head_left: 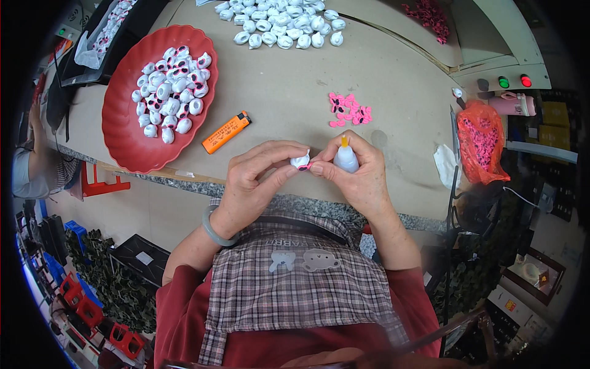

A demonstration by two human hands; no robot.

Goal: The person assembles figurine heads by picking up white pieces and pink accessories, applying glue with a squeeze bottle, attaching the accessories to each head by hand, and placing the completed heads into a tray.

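Between the thumb and fingers of my left hand (249, 181) is a small white rounded figure piece (300, 161) with a pointed top. My right hand (369, 181) grips a small squeeze bottle (346, 161) with a yellow tip pointing away from me. Its thumb and forefinger also meet a tiny pink part (305, 167) at the white piece's lower edge. Several loose pink and black parts (350, 109) lie just beyond my right hand. An orange lighter (227, 132) rests left of my hands.
At the left, a red scalloped tray (126, 132) holds white pieces with pink and black parts. More plain white pieces (276, 24) are heaped at the back. A red plastic bag (485, 169) of pink parts and a pink bottle (512, 104) are at the right. Another person (34, 163) is at far left.
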